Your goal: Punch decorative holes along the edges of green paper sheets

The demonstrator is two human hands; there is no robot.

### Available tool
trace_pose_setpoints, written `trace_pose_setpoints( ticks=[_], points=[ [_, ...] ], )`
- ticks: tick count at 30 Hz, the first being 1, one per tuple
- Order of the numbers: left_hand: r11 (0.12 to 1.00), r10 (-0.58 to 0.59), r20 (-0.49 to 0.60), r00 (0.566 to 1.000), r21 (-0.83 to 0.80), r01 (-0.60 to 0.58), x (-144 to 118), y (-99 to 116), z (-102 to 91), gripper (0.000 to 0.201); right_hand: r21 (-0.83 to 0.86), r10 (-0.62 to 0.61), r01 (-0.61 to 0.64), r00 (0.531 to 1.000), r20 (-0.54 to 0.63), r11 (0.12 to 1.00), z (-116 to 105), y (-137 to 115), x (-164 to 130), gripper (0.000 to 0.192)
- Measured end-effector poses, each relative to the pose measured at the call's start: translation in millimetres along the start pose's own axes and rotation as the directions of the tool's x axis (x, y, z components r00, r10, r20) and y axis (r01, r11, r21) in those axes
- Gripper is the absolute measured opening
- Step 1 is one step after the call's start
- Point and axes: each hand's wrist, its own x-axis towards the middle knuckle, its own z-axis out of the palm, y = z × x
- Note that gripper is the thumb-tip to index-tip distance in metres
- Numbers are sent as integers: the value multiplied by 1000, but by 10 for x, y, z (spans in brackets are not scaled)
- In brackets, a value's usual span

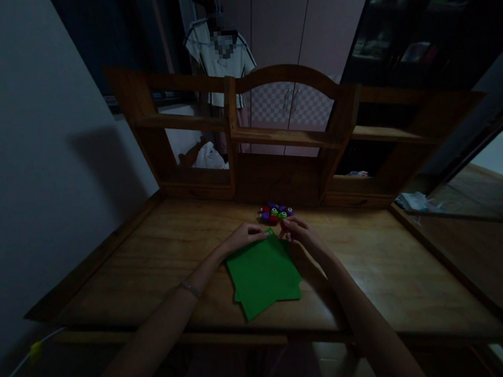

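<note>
Two square green sheets (264,274), probably paper, lie askew on each other on the wooden desk. My left hand (244,236) is at their far edge, its thumb and fingers closed on the corner of the upper sheet. Just right of that corner, my right hand (301,235) pinches a small red object (284,225); its kind is too small and dark to make out. Beyond both hands sits a cluster of small purple, red and green pieces (275,212), some bearing white round spots like eyes.
A wooden shelf unit (284,131) with open compartments stands along the back of the desk (154,277). A raised wooden edge (108,249) runs along the left, beside a wall. Plastic-wrapped items (416,201) lie at the far right. The room is dim.
</note>
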Motion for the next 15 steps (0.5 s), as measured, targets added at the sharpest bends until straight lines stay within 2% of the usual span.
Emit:
trace_pose_setpoints(
  ticks=[4, 10, 15],
  points=[
    [999, 16, 9, 1000, -28, -16, 16, -31, -18, 40, 33, -25, 25, 1000, 13, 999, -14, -17, 10, 34],
    [1000, -3, 12, 1000, -24, 3, 22, -34, -33, 40, 12, 2, -2, 999, -36, 1000, -60, -57, 11, 35],
    [1000, -11, 2, 1000, -25, 11, 31, -27, -23, 39, -1, 24, -24, 1000, 8, 1000, -24, -57, -9, 36]
  ],
)
